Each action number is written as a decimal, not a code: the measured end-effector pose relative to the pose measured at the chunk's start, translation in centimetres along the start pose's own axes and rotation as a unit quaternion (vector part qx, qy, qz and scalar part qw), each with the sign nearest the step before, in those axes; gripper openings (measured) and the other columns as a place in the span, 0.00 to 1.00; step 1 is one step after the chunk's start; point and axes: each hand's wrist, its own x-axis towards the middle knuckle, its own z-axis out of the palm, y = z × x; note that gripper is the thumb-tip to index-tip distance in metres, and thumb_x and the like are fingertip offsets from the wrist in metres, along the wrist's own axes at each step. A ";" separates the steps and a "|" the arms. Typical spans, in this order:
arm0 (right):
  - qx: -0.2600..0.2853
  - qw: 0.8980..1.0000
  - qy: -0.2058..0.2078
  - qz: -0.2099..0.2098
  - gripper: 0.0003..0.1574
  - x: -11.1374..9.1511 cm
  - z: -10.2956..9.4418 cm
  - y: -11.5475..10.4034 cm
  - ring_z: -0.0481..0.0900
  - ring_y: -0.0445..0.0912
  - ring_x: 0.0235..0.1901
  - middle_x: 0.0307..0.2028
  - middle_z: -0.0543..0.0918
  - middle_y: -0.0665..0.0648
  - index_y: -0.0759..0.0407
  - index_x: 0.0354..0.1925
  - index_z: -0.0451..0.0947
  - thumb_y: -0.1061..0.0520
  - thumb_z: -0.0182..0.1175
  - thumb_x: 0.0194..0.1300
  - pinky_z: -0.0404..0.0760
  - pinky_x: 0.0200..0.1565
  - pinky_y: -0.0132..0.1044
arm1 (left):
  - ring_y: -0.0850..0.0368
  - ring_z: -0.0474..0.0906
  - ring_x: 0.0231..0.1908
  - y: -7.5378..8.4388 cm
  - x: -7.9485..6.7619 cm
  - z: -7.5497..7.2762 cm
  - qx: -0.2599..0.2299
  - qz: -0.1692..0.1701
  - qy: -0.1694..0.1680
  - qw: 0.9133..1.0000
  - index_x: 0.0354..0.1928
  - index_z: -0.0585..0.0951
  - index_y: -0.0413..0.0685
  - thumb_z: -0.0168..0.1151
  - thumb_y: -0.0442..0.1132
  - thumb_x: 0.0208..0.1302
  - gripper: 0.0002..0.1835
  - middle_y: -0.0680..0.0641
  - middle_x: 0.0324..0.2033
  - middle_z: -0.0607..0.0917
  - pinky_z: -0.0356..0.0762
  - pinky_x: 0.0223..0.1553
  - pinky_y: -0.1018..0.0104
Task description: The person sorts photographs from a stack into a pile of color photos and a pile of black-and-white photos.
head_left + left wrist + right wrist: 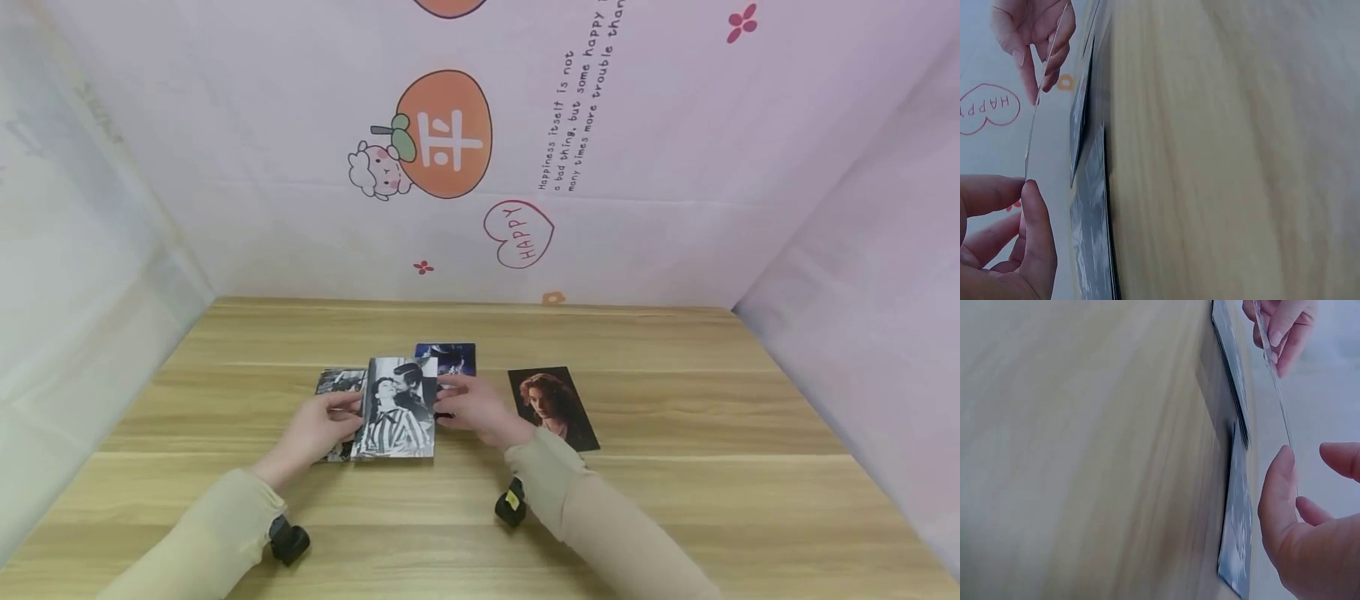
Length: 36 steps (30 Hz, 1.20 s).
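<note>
A black-and-white photo (pixel 397 412) of two people is held up between both hands over the table. My left hand (pixel 318 433) pinches its left edge between thumb and fingers, with the thin edge showing in the left wrist view. At the opposite edge, my right hand (pixel 476 408) holds the photo between its digits, one finger (pixel 1341 456) lifted away from it. Beneath and left of it lie stacked black-and-white photos (pixel 341 383), partly covered. A dark blue photo (pixel 450 357) lies behind, its lower part hidden by the held photo and right hand.
A dark portrait photo (pixel 555 404) lies on the wood-grain table (pixel 675 392) at the right, beside my right forearm. Black wrist devices (pixel 288 540) hang under both cuffs. White printed cloth (pixel 637 242) walls the table at the back and sides.
</note>
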 end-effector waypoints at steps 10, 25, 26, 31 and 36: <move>0.028 0.999 -0.025 0.022 0.35 0.7 2.5 0.0 0.77 0.57 0.51 0.50 0.73 0.70 0.72 0.66 0.58 0.74 0.53 0.62 0.79 0.55 0.44 | 0.46 0.81 0.41 -1.0 -0.8 -2.2 0.054 0.011 0.001 0.999 0.58 0.69 0.23 0.60 0.26 0.58 0.26 0.31 0.44 0.79 0.84 0.35 0.70; 0.014 1.000 -0.023 0.013 0.34 1.4 4.7 0.6 0.78 0.58 0.53 0.53 0.76 0.71 0.71 0.65 0.62 0.73 0.55 0.59 0.80 0.54 0.40 | 0.43 0.82 0.40 -2.5 -0.7 -4.2 0.071 -0.002 0.003 0.997 0.55 0.70 0.20 0.60 0.26 0.57 0.24 0.26 0.45 0.79 0.84 0.34 0.68; 0.013 1.000 -0.023 0.012 0.34 1.5 4.8 0.6 0.78 0.58 0.53 0.53 0.76 0.71 0.71 0.64 0.63 0.73 0.55 0.59 0.80 0.54 0.40 | 0.44 0.82 0.40 -2.6 -0.7 -4.3 0.067 -0.005 0.004 0.998 0.55 0.70 0.20 0.60 0.25 0.57 0.24 0.26 0.45 0.80 0.84 0.33 0.68; 0.008 1.000 -0.030 0.005 0.34 1.7 5.2 0.7 0.77 0.57 0.55 0.55 0.76 0.71 0.70 0.64 0.63 0.73 0.56 0.59 0.79 0.55 0.39 | 0.48 0.82 0.38 -2.6 -0.7 -4.7 0.069 -0.014 0.010 0.997 0.55 0.70 0.20 0.59 0.26 0.57 0.23 0.26 0.45 0.79 0.84 0.33 0.69; 0.013 0.999 -0.031 0.006 0.34 1.7 5.5 0.7 0.76 0.58 0.56 0.56 0.75 0.72 0.71 0.64 0.62 0.72 0.56 0.59 0.79 0.56 0.40 | 0.50 0.82 0.38 -2.6 -0.8 -5.0 0.076 -0.020 0.009 0.997 0.55 0.70 0.21 0.59 0.27 0.58 0.23 0.26 0.48 0.78 0.84 0.35 0.69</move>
